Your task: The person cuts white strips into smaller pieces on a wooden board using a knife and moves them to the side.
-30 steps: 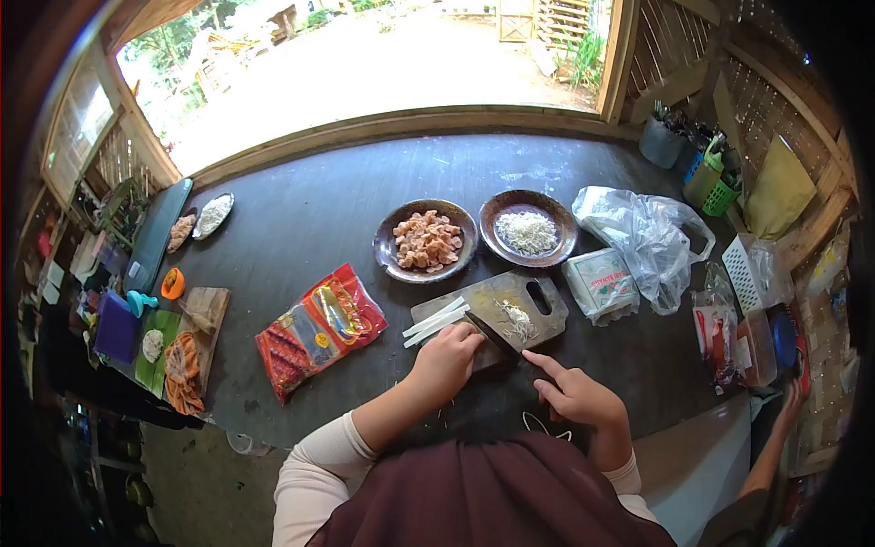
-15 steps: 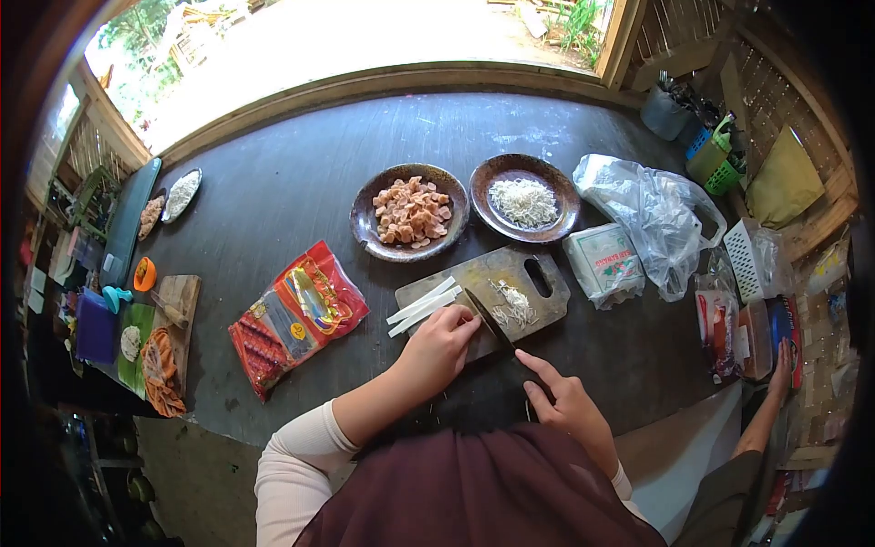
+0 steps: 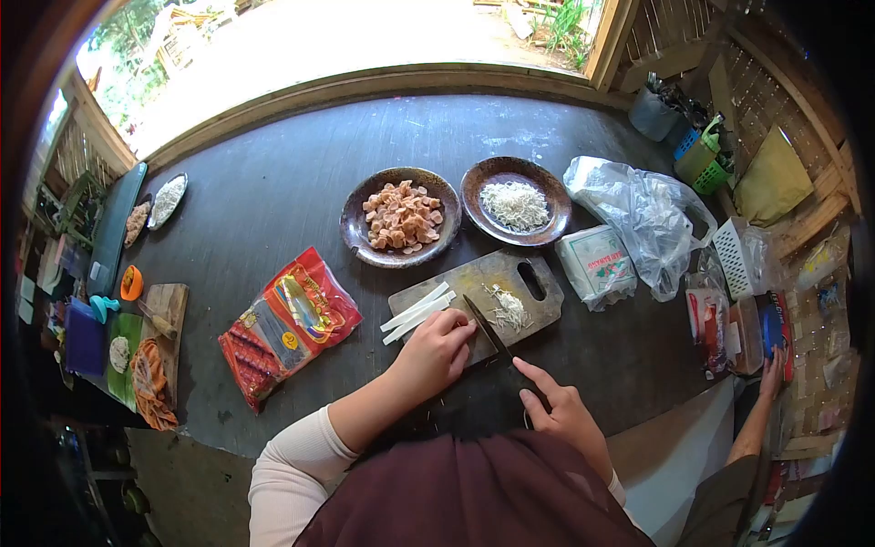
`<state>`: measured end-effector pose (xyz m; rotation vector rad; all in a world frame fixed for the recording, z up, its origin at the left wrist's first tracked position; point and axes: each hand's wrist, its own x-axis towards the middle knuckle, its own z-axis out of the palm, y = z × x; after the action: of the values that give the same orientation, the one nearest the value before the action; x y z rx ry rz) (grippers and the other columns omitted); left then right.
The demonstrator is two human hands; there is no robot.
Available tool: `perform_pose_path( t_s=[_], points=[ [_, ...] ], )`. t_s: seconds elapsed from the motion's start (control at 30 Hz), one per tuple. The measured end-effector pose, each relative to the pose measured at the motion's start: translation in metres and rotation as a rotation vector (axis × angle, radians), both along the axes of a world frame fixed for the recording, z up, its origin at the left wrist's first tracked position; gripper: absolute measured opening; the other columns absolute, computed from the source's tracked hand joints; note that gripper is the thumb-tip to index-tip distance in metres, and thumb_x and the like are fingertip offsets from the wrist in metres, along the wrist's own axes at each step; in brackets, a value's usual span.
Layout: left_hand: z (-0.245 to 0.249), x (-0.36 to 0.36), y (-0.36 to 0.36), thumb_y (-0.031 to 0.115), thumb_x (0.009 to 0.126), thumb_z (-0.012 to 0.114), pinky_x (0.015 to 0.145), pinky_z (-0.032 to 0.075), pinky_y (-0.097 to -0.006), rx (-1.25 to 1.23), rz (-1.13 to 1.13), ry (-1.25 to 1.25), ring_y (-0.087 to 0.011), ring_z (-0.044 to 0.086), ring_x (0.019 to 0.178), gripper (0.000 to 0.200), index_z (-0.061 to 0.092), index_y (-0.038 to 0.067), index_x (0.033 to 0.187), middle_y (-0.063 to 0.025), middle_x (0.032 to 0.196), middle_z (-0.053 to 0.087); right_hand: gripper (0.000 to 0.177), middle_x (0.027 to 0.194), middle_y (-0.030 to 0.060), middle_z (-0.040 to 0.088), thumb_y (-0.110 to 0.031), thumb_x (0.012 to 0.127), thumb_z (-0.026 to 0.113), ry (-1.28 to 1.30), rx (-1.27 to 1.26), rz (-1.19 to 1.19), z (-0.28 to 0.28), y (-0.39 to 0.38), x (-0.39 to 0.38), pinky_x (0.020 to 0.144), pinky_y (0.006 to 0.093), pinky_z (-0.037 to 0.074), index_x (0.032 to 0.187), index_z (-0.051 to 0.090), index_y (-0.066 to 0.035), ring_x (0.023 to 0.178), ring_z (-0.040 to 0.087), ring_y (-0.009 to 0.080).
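Observation:
My left hand (image 3: 438, 343) presses down on several long white strips (image 3: 416, 311), its fingers bunched over their near ends on the cutting board (image 3: 418, 290). Their cut ends are hidden under my fingers. In my right hand (image 3: 567, 407) is a dark-bladed knife (image 3: 488, 325), index finger stretched along its spine. The blade slants across the board right beside my left fingertips. Just right of the blade lies a small pile of thin white shreds (image 3: 508, 308).
Beyond the board are a bowl of pinkish chopped pieces (image 3: 403, 217) and a plate of white shreds (image 3: 514, 206). A red food packet (image 3: 290, 326) lies left; a wrapped white pack (image 3: 596, 265) and plastic bag (image 3: 652, 223) sit right. Another person's hand (image 3: 772, 373) touches packages at far right.
The view has shifted slightly, so everything sits a little further left. Both hands keep nearly the same place on the board, and the other person's hand has barely moved.

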<state>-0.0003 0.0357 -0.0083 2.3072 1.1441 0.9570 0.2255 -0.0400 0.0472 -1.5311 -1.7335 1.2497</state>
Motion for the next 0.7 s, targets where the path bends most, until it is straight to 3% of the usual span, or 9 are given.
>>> perform_pose_path(
  t_s=[0.1, 0.2, 0.37, 0.6, 0.7],
  points=[
    [0.002, 0.0, 0.001, 0.001, 0.076, 0.065, 0.086, 0.049, -0.0384, -0.015, -0.007, -0.004, -0.0322, 0.058, 0.097, 0.029, 0.065, -0.002, 0.105, -0.0137, 0.105, 0.059, 0.046, 0.071, 0.0201, 0.062, -0.008, 0.091, 0.059, -0.006, 0.074, 0.029, 0.0, -0.003, 0.001, 0.059, 0.0333, 0.049, 0.137, 0.052, -0.012, 0.055, 0.06, 0.0227],
    [0.002, -0.001, 0.001, -0.001, 0.075, 0.065, 0.086, 0.05, -0.0393, -0.033, -0.014, -0.006, -0.0334, 0.058, 0.098, 0.03, 0.065, -0.001, 0.106, -0.0139, 0.107, 0.059, 0.045, 0.079, 0.0212, 0.065, -0.009, 0.091, 0.06, -0.068, -0.029, 0.006, 0.009, -0.005, -0.002, 0.062, 0.0338, 0.05, 0.136, 0.053, -0.013, 0.062, 0.065, 0.0269],
    [0.0, -0.002, 0.002, -0.002, 0.074, 0.064, 0.086, 0.049, -0.039, -0.03, -0.03, 0.015, -0.0335, 0.058, 0.098, 0.032, 0.065, -0.002, 0.106, -0.0137, 0.108, 0.059, 0.045, 0.101, 0.0249, 0.066, -0.009, 0.091, 0.06, -0.006, 0.023, -0.003, 0.006, -0.011, -0.001, 0.068, 0.0336, 0.052, 0.135, 0.054, -0.012, 0.075, 0.069, 0.035],
    [-0.001, 0.0, 0.0, -0.003, 0.074, 0.062, 0.087, 0.049, -0.038, 0.007, -0.013, 0.059, -0.0329, 0.058, 0.097, 0.032, 0.064, -0.001, 0.106, -0.0125, 0.109, 0.06, 0.043, 0.107, 0.0232, 0.066, -0.008, 0.09, 0.061, -0.023, 0.009, -0.003, 0.003, -0.012, -0.005, 0.07, 0.0342, 0.052, 0.133, 0.054, -0.007, 0.086, 0.069, 0.0379],
    [0.003, 0.001, 0.0, -0.002, 0.073, 0.061, 0.087, 0.049, -0.0361, 0.017, -0.001, 0.101, -0.0307, 0.058, 0.097, 0.031, 0.065, -0.001, 0.104, -0.0117, 0.107, 0.06, 0.045, 0.106, 0.0235, 0.066, -0.007, 0.089, 0.061, -0.012, 0.136, 0.02, -0.004, -0.01, -0.008, 0.069, 0.0353, 0.053, 0.133, 0.054, -0.007, 0.089, 0.068, 0.0385]
  ],
)
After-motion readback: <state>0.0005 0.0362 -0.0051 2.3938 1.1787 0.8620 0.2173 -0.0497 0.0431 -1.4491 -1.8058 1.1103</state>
